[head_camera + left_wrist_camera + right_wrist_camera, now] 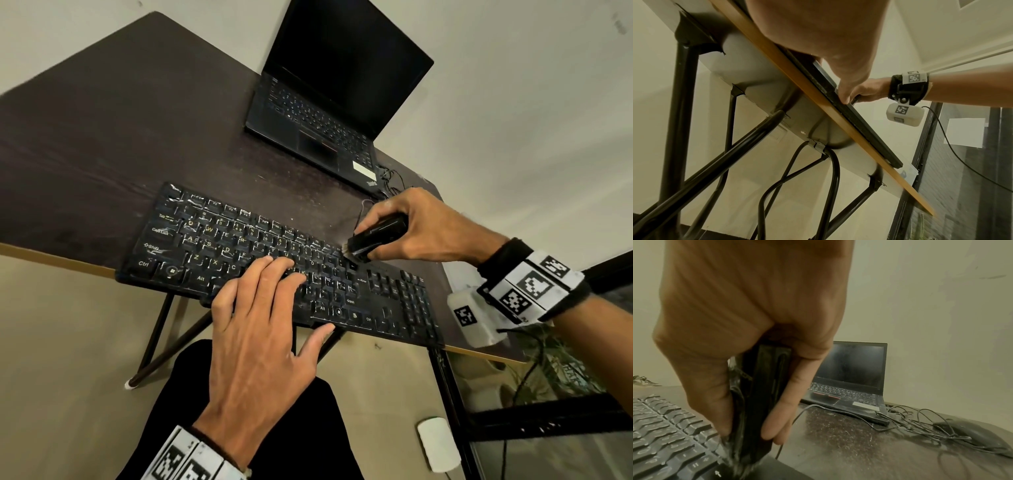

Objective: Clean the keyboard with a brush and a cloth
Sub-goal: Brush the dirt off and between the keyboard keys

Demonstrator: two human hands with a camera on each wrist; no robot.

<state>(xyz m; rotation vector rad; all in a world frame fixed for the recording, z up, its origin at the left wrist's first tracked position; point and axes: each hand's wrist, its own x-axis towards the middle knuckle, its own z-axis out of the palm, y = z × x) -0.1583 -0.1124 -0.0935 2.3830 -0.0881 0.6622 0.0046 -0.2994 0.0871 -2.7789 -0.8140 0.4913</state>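
A black keyboard [239, 246] lies along the near edge of the dark table [102, 137]. My left hand [260, 308] rests flat on its lower middle keys, fingers straight, thumb hanging past the front edge. My right hand [418, 229] grips a black brush [376, 236], whose pale bristles [349, 249] touch the keys at the top right of the main key block. In the right wrist view the brush [760, 394] stands nearly upright between thumb and fingers, bristles down on the keyboard [663, 426]. No cloth is in view.
An open black laptop [329, 102] sits at the back of the table, with a tangle of thin cables [920, 421] and a dark mouse [972, 434] to its right. Dust specks lie on the table [838, 434] behind the keyboard. Black table legs [680, 113] stand underneath.
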